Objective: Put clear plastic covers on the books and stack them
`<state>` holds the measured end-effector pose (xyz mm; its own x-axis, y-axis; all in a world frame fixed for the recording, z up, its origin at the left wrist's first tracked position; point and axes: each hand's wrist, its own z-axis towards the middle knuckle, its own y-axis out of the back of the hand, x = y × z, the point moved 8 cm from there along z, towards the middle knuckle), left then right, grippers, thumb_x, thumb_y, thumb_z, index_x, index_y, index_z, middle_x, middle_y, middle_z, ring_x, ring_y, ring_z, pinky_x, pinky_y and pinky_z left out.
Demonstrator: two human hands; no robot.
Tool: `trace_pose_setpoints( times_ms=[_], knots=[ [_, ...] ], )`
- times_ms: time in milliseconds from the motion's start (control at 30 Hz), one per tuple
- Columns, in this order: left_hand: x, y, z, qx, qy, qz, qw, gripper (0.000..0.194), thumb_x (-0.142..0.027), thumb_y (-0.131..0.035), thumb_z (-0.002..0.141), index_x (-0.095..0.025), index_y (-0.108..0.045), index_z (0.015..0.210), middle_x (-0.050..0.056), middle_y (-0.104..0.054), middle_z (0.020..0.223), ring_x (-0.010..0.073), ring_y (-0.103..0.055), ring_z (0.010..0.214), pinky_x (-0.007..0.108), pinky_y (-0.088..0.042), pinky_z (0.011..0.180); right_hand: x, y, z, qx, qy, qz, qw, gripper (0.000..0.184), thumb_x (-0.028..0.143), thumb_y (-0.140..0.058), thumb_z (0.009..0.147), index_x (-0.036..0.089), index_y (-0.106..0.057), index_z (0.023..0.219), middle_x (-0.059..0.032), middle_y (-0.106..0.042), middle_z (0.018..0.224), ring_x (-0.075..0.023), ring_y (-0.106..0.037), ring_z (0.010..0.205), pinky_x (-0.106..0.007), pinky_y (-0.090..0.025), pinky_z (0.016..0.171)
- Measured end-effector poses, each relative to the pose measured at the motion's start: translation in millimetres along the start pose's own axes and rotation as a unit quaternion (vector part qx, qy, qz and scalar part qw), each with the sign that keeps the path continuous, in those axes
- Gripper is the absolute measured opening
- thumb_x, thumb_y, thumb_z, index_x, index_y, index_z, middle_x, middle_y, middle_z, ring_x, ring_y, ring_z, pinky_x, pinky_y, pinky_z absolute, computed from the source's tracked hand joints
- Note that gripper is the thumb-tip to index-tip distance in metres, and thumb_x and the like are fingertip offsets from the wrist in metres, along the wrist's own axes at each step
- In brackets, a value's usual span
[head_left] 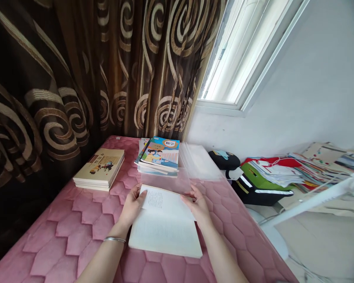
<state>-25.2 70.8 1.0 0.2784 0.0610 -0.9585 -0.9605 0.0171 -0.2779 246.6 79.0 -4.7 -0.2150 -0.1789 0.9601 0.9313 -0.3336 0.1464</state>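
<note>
An open book [165, 228] with printed pages lies on the pink quilted surface [76, 228] in front of me. A clear plastic cover [165, 181] sits over the book's far edge. My left hand [131, 206] grips the book's far left corner with its fingers curled on the page. My right hand [198, 204] holds the far right corner, fingers pinched on the plastic and the page. A silver bangle [115, 239] is on my left wrist.
A stack of colourful textbooks [159, 155] and a pile of clear covers [199, 161] lie beyond the book. A cream stack of books [100, 168] sits at the left. A dark patterned curtain [76, 70] hangs behind. Bags and papers [268, 177] clutter the floor at right.
</note>
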Motion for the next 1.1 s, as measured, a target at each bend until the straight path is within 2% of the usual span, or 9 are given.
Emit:
trace_pose_setpoints(
  times_ms=[133, 300, 367, 467, 633, 800, 1100],
  knots=[
    [-3, 1.6, -1, -0.018, -0.011, 0.028, 0.999, 0.055, -0.048, -0.069, 0.070, -0.015, -0.055, 0.112, 0.008, -0.070, 0.100, 0.0210, -0.065, 0.087, 0.030, -0.050, 0.075, -3, -3, 3, 0.004, -0.052, 0.031, 0.998, 0.071, 0.038, -0.074, 0.055, 0.016, -0.055, 0.121, -0.0012, -0.063, 0.079, -0.0177, -0.060, 0.064, -0.027, -0.047, 0.051],
    [-4, 2.0, -1, -0.023, -0.014, 0.040, 0.999, 0.055, -0.047, -0.068, 0.071, -0.014, -0.054, 0.112, 0.009, -0.070, 0.096, 0.0217, -0.065, 0.086, 0.031, -0.050, 0.074, 0, -7, 1, 0.022, -0.087, 0.044, 0.995, 0.076, 0.046, -0.072, 0.059, 0.016, -0.049, 0.126, -0.0019, -0.062, 0.084, -0.0127, -0.053, 0.055, -0.022, -0.038, 0.041],
    [-3, 2.8, -1, -0.026, -0.016, 0.038, 0.999, 0.054, -0.048, -0.069, 0.070, -0.015, -0.054, 0.109, 0.008, -0.070, 0.095, 0.0215, -0.065, 0.085, 0.031, -0.050, 0.073, 1, -5, -1, 0.027, -0.104, 0.048, 0.993, 0.073, 0.050, -0.071, 0.061, 0.017, -0.051, 0.124, -0.0020, -0.063, 0.086, -0.0105, -0.049, 0.050, -0.022, -0.035, 0.039],
    [-2, 4.0, 1, -0.025, -0.021, 0.031, 0.999, 0.052, -0.047, -0.069, 0.070, -0.016, -0.054, 0.107, 0.008, -0.070, 0.096, 0.0210, -0.065, 0.085, 0.030, -0.050, 0.073, 3, 1, -3, 0.044, -0.125, 0.049, 0.990, 0.060, 0.051, -0.069, 0.066, 0.020, -0.058, 0.115, 0.0006, -0.061, 0.080, -0.0109, -0.050, 0.052, -0.024, -0.040, 0.045],
    [0, 6.7, 2, -0.030, -0.037, 0.035, 0.998, 0.046, -0.046, -0.068, 0.072, -0.015, -0.055, 0.104, 0.007, -0.069, 0.095, 0.0211, -0.064, 0.087, 0.031, -0.049, 0.075, 3, 9, -4, 0.066, -0.127, 0.058, 0.988, 0.046, 0.046, -0.073, 0.066, 0.020, -0.066, 0.103, 0.0014, -0.060, 0.074, -0.0159, -0.057, 0.070, -0.026, -0.046, 0.062],
    [-3, 7.4, 1, -0.038, -0.043, 0.042, 0.997, 0.045, -0.047, -0.068, 0.072, -0.016, -0.057, 0.102, 0.007, -0.069, 0.095, 0.0213, -0.064, 0.089, 0.030, -0.047, 0.077, -1, 6, -3, 0.056, -0.117, 0.067, 0.989, 0.047, 0.045, -0.076, 0.062, 0.020, -0.068, 0.101, 0.0044, -0.055, 0.062, -0.0124, -0.049, 0.057, -0.026, -0.041, 0.057],
    [-5, 8.2, 2, -0.044, -0.054, 0.060, 0.996, 0.046, -0.048, -0.067, 0.072, -0.016, -0.057, 0.103, 0.007, -0.069, 0.096, 0.0217, -0.063, 0.091, 0.031, -0.047, 0.079, 2, 0, -1, 0.032, -0.119, 0.112, 0.986, 0.053, 0.046, -0.078, 0.054, 0.018, -0.064, 0.097, 0.0027, -0.062, 0.063, -0.0115, -0.048, 0.051, -0.026, -0.040, 0.052]
  ],
)
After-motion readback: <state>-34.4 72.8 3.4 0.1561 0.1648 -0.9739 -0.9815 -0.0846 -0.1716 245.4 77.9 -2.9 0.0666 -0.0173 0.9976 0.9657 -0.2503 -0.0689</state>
